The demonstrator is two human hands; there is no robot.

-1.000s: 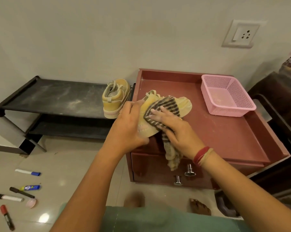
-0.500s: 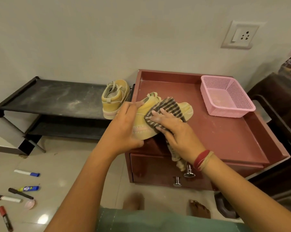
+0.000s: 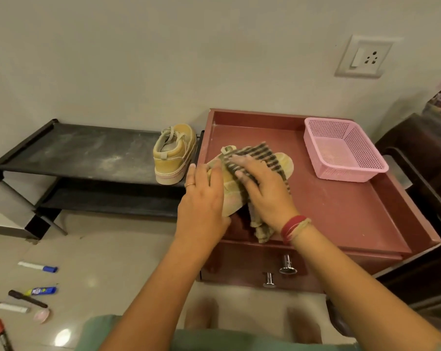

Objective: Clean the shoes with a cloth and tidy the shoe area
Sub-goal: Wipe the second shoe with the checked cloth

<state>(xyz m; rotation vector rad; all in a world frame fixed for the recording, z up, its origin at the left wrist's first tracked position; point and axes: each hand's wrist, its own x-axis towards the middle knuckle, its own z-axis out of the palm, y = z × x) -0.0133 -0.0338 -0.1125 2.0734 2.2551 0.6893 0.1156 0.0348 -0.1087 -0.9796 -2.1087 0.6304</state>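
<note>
A dusty yellow shoe (image 3: 286,162) lies on its side on the red cabinet top (image 3: 341,206). My left hand (image 3: 204,198) grips its heel end. My right hand (image 3: 262,191) presses a striped cloth (image 3: 260,154) flat against the shoe's upper, fingers spread; the cloth's loose end hangs below my wrist over the cabinet's front edge. The second yellow shoe (image 3: 172,154) stands upright at the right end of the black shoe rack (image 3: 82,150), whose top shelf is dusty.
A pink plastic basket (image 3: 341,148) sits at the cabinet's back right. Several markers (image 3: 38,266) and a small tube lie scattered on the tiled floor at lower left. A dark chair (image 3: 422,173) stands to the right. Two drawer knobs (image 3: 288,264) stick out below my arms.
My right hand has slid the cloth up along the shoe toward its toe. The left hand keeps its hold on the heel end.
</note>
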